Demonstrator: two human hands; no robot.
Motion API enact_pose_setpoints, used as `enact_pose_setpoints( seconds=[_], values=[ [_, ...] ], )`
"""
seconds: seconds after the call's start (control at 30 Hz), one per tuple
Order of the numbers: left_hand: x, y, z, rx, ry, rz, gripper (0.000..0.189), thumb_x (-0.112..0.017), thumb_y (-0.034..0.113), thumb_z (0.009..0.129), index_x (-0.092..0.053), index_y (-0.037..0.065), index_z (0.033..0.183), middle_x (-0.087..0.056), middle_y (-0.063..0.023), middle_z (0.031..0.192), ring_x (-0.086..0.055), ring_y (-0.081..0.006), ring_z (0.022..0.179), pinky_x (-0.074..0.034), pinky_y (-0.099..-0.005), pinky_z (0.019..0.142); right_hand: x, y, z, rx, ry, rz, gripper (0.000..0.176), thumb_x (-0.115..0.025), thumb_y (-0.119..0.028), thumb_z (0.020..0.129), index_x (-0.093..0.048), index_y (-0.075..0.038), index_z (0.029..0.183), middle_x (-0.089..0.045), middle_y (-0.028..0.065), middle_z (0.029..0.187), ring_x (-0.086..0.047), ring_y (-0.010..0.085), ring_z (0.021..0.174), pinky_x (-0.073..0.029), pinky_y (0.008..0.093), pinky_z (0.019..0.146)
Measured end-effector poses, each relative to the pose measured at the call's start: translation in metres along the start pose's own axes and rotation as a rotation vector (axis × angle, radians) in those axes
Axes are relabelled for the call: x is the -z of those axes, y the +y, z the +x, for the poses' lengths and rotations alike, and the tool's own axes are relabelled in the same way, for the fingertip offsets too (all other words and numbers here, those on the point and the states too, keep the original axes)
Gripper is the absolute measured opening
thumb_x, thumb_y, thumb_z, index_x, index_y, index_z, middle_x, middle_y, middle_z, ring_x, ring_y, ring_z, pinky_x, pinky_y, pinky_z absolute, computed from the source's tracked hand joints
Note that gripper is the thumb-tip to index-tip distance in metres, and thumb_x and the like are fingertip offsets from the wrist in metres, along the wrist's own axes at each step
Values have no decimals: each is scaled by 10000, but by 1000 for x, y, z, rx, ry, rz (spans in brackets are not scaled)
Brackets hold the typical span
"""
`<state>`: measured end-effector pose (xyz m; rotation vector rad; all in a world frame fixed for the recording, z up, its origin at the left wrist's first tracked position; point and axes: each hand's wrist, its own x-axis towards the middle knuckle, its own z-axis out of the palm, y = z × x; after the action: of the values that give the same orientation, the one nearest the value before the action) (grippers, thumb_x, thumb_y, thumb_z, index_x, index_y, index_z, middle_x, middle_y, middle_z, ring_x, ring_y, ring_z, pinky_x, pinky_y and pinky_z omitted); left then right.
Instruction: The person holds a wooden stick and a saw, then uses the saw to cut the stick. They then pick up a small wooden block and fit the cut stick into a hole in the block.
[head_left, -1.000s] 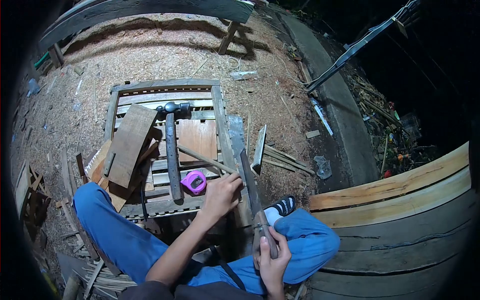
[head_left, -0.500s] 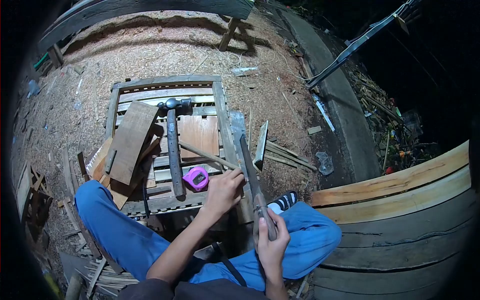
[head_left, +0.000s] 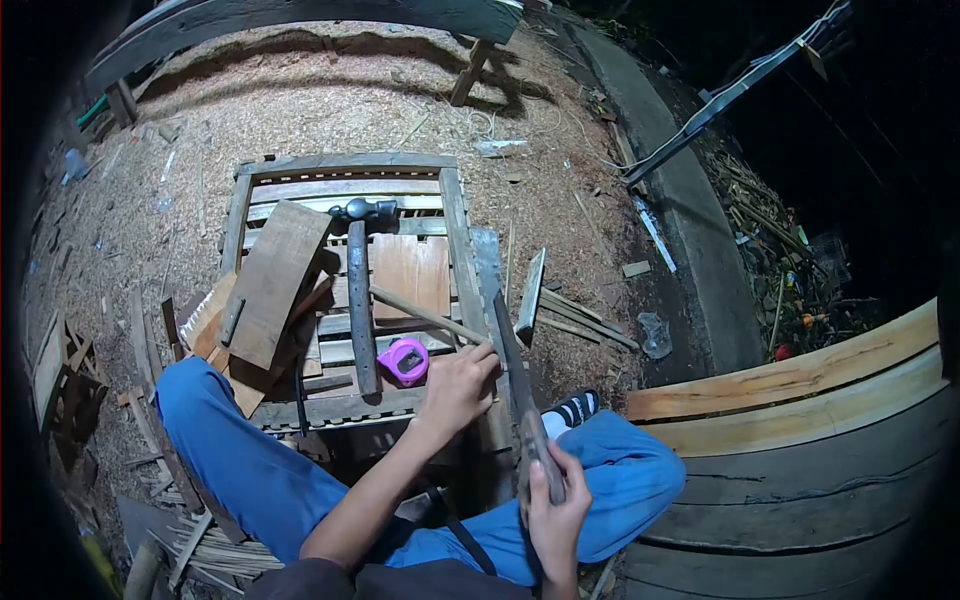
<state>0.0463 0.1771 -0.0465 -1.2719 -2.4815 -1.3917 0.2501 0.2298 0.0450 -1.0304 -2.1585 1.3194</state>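
My left hand [head_left: 460, 388] is closed around the near end of a thin wooden stick [head_left: 415, 308], which slants up and left over the slatted wooden table [head_left: 452, 205]. In my right hand [head_left: 556, 515] is the handle of a long dark-bladed knife [head_left: 515, 370]; its blade points away from me, just right of the left fingers and the stick's end. A pink tape measure [head_left: 403, 361] lies left of my left hand. Beyond it rests a hammer [head_left: 359, 290], head at the far end. Wooden boards [head_left: 275, 280] are stacked on the table's left side.
Thick planks [head_left: 780, 405] lie at my right. Several sticks [head_left: 585, 318] are on the ground beyond the table's right side, near a clear plastic bag [head_left: 654, 335]. A long beam [head_left: 300, 14] on legs crosses the far side. Sawdust and shavings [head_left: 330, 110] cover the ground.
The knife and my right hand have drawn back slightly toward my body. My left hand keeps its hold on the stick. The whole view has shifted a little.
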Motion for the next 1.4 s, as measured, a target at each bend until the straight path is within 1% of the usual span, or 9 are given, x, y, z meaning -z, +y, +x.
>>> enact_pose_setpoints(
  seconds=[0.13, 0.17, 0.2, 0.27, 0.33, 0.4, 0.57, 0.8, 1.4],
  values=[
    [3, 2, 1, -14, -3, 0, 269, -756, 78, 709, -623, 35, 939, -620, -110, 983, -664, -338, 949, -545, -463, 763, 1, 11, -5, 248, 59, -74, 326, -659, -103, 1017, -615, 85, 1280, -682, 107, 1000, -605, 72, 710, -487, 240, 602],
    [3, 3, 1, -17, -13, 0, 269, -756, 78, 709, -623, 35, 939, -620, -110, 983, -664, -338, 949, -545, -463, 763, -6, 2, -1, -35, 14, 64, 333, -654, -100, 1019, -612, 89, 1290, -691, 149, 1084, -647, 114, 891, -536, 273, 769],
    [4, 3, 1, -18, 8, 1, 270, -756, 79, 708, -624, 35, 938, -619, -110, 982, -664, -338, 947, -545, -463, 764, -12, 0, 7, -37, 17, 68, 333, -654, -100, 1019, -612, 89, 1290, -691, 149, 1084, -647, 114, 891, -536, 273, 769],
    [4, 3, -1, -21, 25, 1, 270, -756, 81, 707, -624, 35, 937, -619, -111, 981, -663, -337, 944, -544, -463, 765, -20, 7, 19, 315, 36, -166, 336, -649, -100, 1024, -600, 85, 1300, -698, 148, 1051, -646, 105, 878, -535, 269, 763],
    [1, 1, 0, -15, 16, -5, 303, -767, 80, 694, -620, 37, 955, -619, -109, 1001, -662, -341, 946, -544, -463, 778, -8, 17, 1, 316, 43, -185, 334, -654, -104, 1021, -602, 89, 1289, -698, 133, 1016, -644, 108, 827, -527, 264, 722],
    [2, 0, 1, -20, 10, -3, 318, -771, 76, 687, -618, 38, 963, -618, -110, 1007, -661, -342, 946, -542, -462, 781, 6, 7, -20, -51, 17, 84, 337, -662, -108, 1015, -610, 97, 1277, -699, 139, 1046, -655, 143, 886, -535, 286, 778],
    [4, 4, -1, -64, 3, 20, 371, -784, 68, 657, -611, 39, 983, -614, -111, 1011, -658, -342, 953, -539, -458, 783, -18, -11, 18, 160, 38, -75, 331, -674, -111, 1003, -633, 89, 1264, -694, 108, 1063, -647, 144, 929, -526, 275, 821],
    [4, 4, 1, -46, -1, 77, 416, -811, 86, 636, -606, 49, 995, -608, -97, 1011, -654, -322, 985, -540, -457, 778, 14, -7, -20, -67, 2, 10, 348, -673, -91, 993, -636, 107, 1277, -701, 212, 1234, -673, 241, 1160, -523, 369, 996],
    [0, 5, -4, -44, 9, 109, 534, -862, 113, 579, -612, 56, 1048, -624, -83, 1103, -628, -307, 1024, -534, -455, 816, 6, -15, -2, 31, -18, -54, 343, -669, -111, 999, -647, 105, 1266, -713, 216, 1190, -684, 216, 1098, -532, 335, 960]
  ],
)
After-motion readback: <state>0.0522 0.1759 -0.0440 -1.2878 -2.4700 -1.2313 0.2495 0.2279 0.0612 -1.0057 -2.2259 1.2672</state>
